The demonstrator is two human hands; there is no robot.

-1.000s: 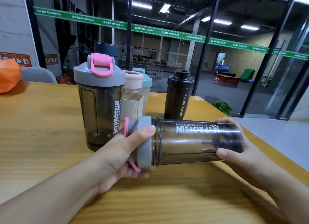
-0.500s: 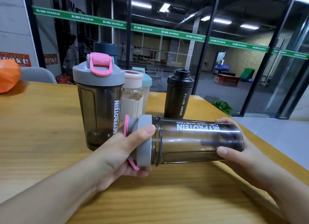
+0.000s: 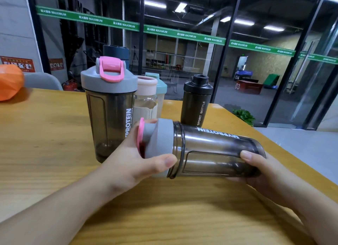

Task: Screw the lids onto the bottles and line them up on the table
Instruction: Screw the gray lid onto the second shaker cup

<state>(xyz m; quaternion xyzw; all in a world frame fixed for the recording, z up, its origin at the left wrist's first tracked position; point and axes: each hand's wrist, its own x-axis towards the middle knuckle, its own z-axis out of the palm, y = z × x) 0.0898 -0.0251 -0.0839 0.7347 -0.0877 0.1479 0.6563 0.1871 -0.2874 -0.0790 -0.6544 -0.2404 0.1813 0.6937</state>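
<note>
A smoky transparent shaker bottle (image 3: 217, 153) lies on its side just above the wooden table (image 3: 45, 144), held between both hands. My left hand (image 3: 135, 159) grips its grey lid (image 3: 161, 137) with the pink flip cap, thumb across the lid's near side. My right hand (image 3: 259, 173) holds the bottle's base, thumb on top. Behind stands an identical lidded shaker (image 3: 109, 113), upright. A pink-lidded clear bottle (image 3: 146, 98), a teal-lidded bottle (image 3: 161, 91) and a dark-capped bottle (image 3: 117, 52) stand behind it, partly hidden. A black sport bottle (image 3: 196, 100) stands capped to the right.
An orange object (image 3: 9, 82) lies at the table's far left, with a grey chair back (image 3: 43, 81) behind it. The table's right edge runs diagonally past my right hand. Glass walls stand beyond the table.
My left hand has rotated on the lid, the thumb swinging from the top to the near lower side. The lid and the bottle's printed text have turned with it.
</note>
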